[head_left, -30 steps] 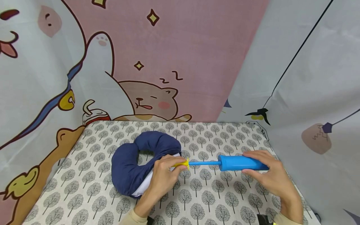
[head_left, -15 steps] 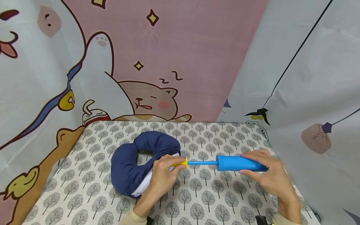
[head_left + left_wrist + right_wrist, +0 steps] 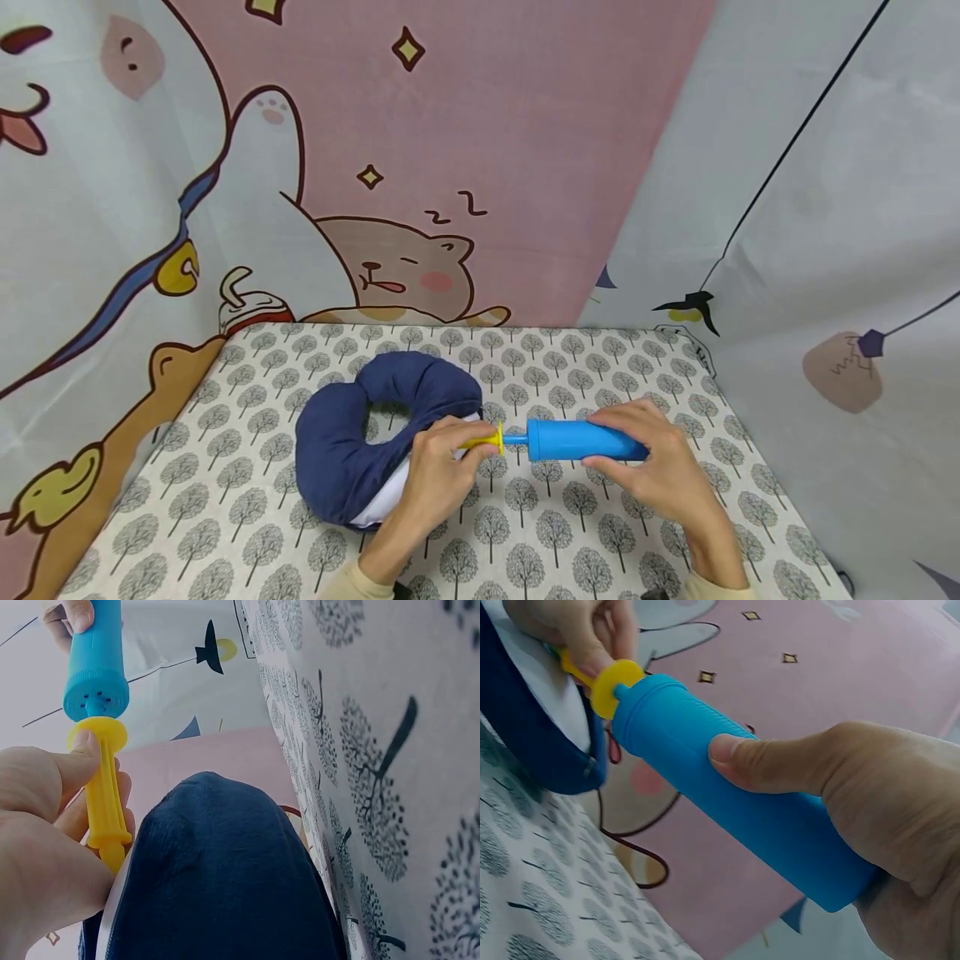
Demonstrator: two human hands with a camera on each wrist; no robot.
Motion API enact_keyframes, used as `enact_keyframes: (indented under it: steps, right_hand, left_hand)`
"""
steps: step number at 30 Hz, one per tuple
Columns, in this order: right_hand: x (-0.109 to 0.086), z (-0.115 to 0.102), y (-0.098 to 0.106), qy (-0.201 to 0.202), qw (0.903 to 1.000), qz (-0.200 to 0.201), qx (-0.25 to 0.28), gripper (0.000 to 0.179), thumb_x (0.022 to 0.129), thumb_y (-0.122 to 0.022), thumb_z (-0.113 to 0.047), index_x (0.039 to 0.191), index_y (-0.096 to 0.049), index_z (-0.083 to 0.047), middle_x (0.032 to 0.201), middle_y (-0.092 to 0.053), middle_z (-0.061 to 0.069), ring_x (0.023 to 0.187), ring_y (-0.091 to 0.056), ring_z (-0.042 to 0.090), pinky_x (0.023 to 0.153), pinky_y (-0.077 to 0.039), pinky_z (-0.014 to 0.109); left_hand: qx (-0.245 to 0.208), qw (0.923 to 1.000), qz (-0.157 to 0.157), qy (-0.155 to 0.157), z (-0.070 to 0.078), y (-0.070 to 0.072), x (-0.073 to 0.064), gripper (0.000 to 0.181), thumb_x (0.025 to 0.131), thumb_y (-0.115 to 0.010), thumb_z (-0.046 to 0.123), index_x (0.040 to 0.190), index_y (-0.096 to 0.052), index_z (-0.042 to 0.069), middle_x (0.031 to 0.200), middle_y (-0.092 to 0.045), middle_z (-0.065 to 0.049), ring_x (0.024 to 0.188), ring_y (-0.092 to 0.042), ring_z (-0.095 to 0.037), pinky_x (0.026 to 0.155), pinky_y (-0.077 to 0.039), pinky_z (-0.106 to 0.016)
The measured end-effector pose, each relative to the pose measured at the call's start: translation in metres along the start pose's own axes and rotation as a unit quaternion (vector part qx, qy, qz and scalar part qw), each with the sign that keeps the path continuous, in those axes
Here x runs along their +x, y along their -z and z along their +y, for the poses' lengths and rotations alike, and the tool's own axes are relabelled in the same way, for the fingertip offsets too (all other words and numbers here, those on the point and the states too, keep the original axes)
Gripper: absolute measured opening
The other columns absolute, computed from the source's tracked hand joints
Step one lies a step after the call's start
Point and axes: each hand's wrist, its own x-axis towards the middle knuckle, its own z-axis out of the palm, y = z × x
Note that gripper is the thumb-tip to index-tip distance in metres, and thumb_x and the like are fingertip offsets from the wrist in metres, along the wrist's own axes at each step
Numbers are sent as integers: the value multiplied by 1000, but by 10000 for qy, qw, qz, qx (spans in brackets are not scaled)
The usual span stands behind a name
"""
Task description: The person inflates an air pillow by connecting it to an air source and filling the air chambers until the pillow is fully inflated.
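Observation:
A navy U-shaped neck pillow [image 3: 337,454] lies on the cloth, its white side panel [image 3: 386,496] facing my hands. My left hand [image 3: 438,475] pinches the yellow ribbed end [image 3: 107,802] of a balloon hand pump between thumb and fingers. That yellow end points at the pillow's white panel, where its tip is hidden. My right hand [image 3: 660,458] grips the pump's blue barrel [image 3: 558,439], thumb along the near side, as the right wrist view shows. Only a short length of blue rod [image 3: 516,439] shows between the barrel and the yellow flange.
Under everything spreads a tree-print cloth [image 3: 555,533] on the table. Fabric walls with cartoon animals [image 3: 416,267] stand behind it and at both sides.
My right hand has moved left with the blue barrel, sliding it over the rod toward the yellow end. The left hand and the pillow stay nearly where they were.

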Motion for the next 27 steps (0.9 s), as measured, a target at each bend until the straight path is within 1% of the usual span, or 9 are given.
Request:
enact_keyframes:
  steps: [4,8,11,13,19,21,24,27]
  right_hand:
    - [2,-3,-9,164,9998,-44,-113,58,72,-108,-16,125,-85,-22,123,-82,-5,116,-63,4,99,-55,21]
    - [2,-3,-7,110,9997,-140,-169,58,74,-108,-20,127,-85,-26,124,-83,-6,116,-66,4,98,-57,25]
    - [-1,0,1,-94,9996,-215,-130,59,76,-107,-22,129,-84,-30,128,-82,-6,119,-64,1,100,-54,22]
    - [-4,2,7,-201,9995,-221,-134,60,76,-107,-22,130,-83,-31,129,-82,-5,121,-63,-1,103,-50,19]
    - [-12,12,27,-407,9991,-71,-137,63,75,-107,-15,131,-83,-30,131,-82,-2,122,-61,-6,104,-43,10]
    - [-15,15,33,-526,9985,-54,-121,63,75,-107,-13,131,-83,-28,131,-81,-1,122,-59,-6,103,-42,8]
    - [-19,21,41,-724,9972,-93,-144,63,77,-106,-13,133,-83,-28,134,-79,0,124,-58,-7,103,-41,8]
    - [-22,25,48,-889,9957,-147,-207,62,79,-105,-15,135,-82,-27,136,-78,0,127,-56,-8,103,-40,12]
  left_hand:
    - [-82,9999,-76,-56,-1,1,0,25,82,-98,10,106,-90,10,107,-90,-4,94,-82,-19,84,-68,-32]
    - [-82,9995,-128,-261,-4,1,0,25,82,-98,12,106,-91,10,107,-90,-3,94,-82,-18,84,-68,-31]
    - [-52,9991,-136,-398,-6,0,0,26,82,-98,13,107,-91,11,107,-90,-4,93,-83,-18,84,-68,-30]
    - [-32,9990,-133,-433,-7,0,-1,27,82,-98,14,107,-91,10,107,-90,-4,93,-83,-18,84,-68,-30]
    - [3,9987,-63,-498,-7,0,1,28,80,-99,13,106,-91,10,107,-90,-4,94,-83,-18,88,-68,-33]
    - [-6,9988,-63,-488,-6,1,2,27,80,-99,13,106,-91,10,107,-90,-5,94,-84,-19,89,-68,-34]
    - [-30,9991,-107,-408,-5,3,2,26,82,-98,14,107,-90,10,108,-90,-7,95,-84,-19,89,-68,-35]
    - [-36,9992,-108,-383,-5,5,2,25,83,-98,14,107,-90,10,108,-90,-7,94,-83,-19,88,-68,-35]
